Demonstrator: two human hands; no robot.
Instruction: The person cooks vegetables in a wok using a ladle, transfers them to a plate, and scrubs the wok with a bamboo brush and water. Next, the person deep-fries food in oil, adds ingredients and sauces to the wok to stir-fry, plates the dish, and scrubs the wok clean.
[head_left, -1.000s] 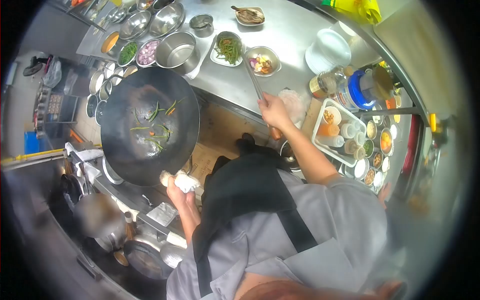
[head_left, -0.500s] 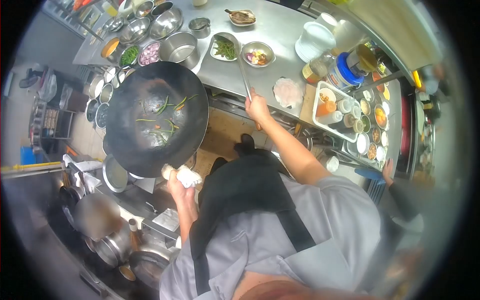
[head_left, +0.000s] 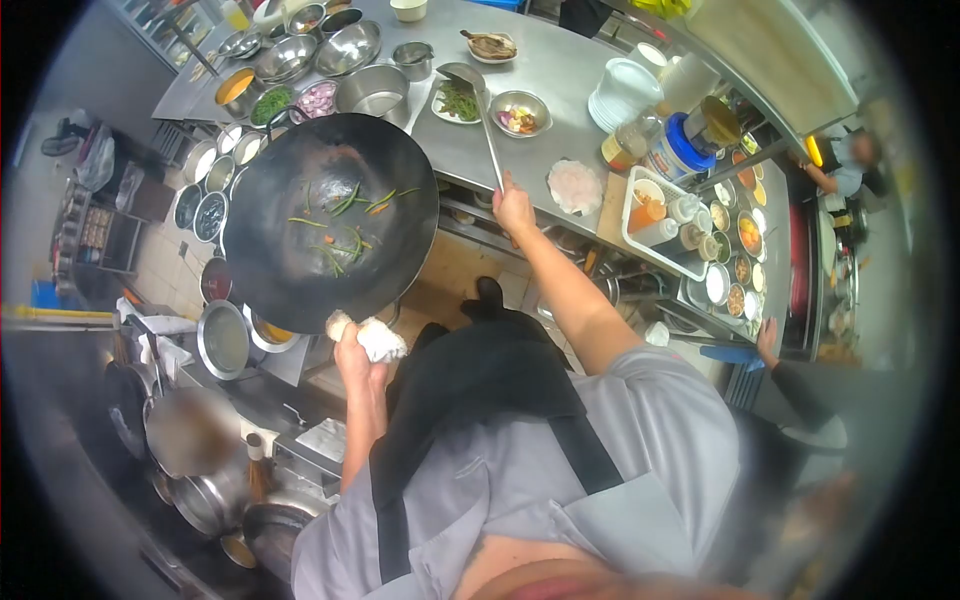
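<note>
My left hand is closed around a bunched white cloth at the near rim of a large black wok. The wok is tilted so its inside faces me. Several green strips and a few orange bits lie scattered in it. My right hand grips the handle of a long metal ladle. The ladle's bowl reaches away from me, over the far edge of a white plate of chopped greens. Beside that plate stands a metal bowl of colourful cut pieces.
Metal bowls and pots crowd the back left of the steel counter. A plate of pale slices and a white basket of bottles sit to the right. Another person's hand shows at the far right, with a second person behind.
The wok and its contents have shifted slightly right in view. The ladle's bowl now shows at the far edge of the greens plate. Both hands keep their grip.
</note>
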